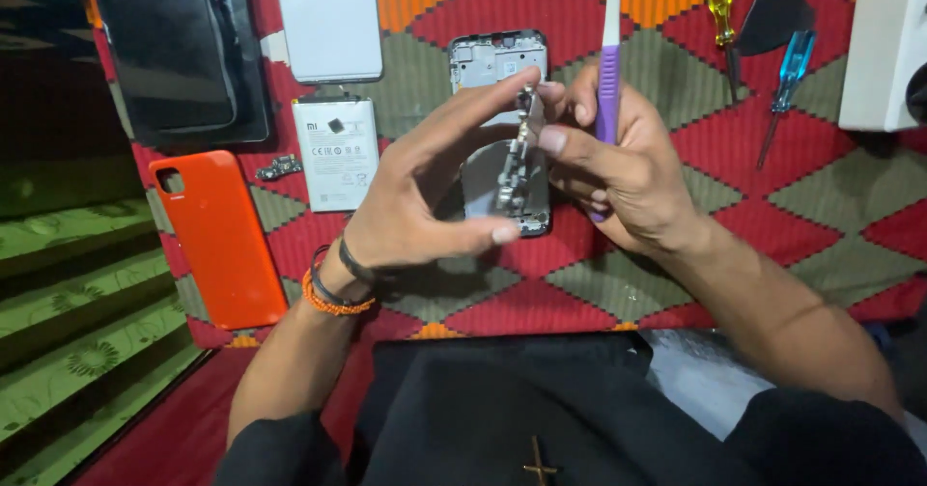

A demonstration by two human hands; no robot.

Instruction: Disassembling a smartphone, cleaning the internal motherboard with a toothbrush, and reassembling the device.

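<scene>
A small metal circuit board [517, 163] is held upright above an opened phone body [502, 124] on the patterned cloth [772, 216]. The left hand [425, 192] pinches it between thumb and forefinger. The right hand [618, 172] touches its top edge and is closed on a purple-handled brush [608, 71]. A white battery [335, 153] and an orange phone cover [220, 240] lie to the left.

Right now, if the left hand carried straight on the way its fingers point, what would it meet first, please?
The left hand points up and right; it would probably meet the right hand first, though depth is unclear.
</scene>
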